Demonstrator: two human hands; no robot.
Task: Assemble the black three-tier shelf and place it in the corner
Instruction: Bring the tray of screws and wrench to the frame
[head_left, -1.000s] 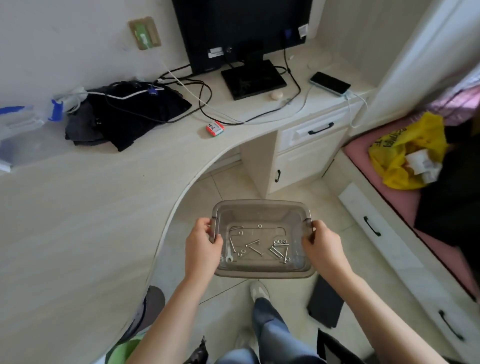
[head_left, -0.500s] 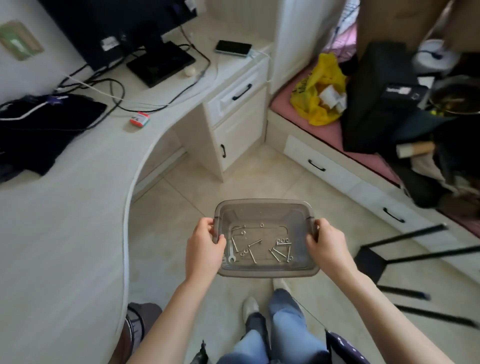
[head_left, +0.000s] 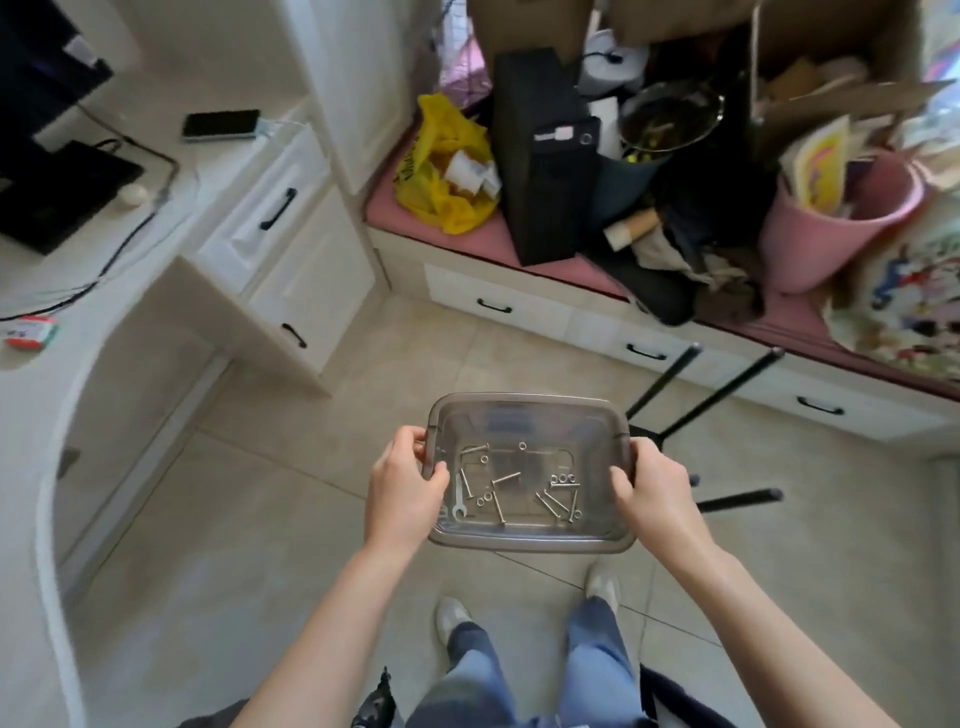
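Both hands, left hand (head_left: 402, 491) and right hand (head_left: 655, 488), clamp opposite rims of the clear tray (head_left: 527, 540), level so its loose bolts (head_left: 556, 501) and wrench (head_left: 459, 498) stay put.

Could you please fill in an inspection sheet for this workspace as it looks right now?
Surface: tiled floor underfoot; curved white desk at left.
Job's things: clear bin holds bolts, nuts and a small wrench; black frame lies on the floor to the right.
Clutter: yellow bag, black box and pink bucket on the pink bench.
Hands: left hand grips the bin's left rim; right hand grips its right rim.
Cables: black cable trails across the desk, near a phone.
Surroundings: white drawers with black handles.
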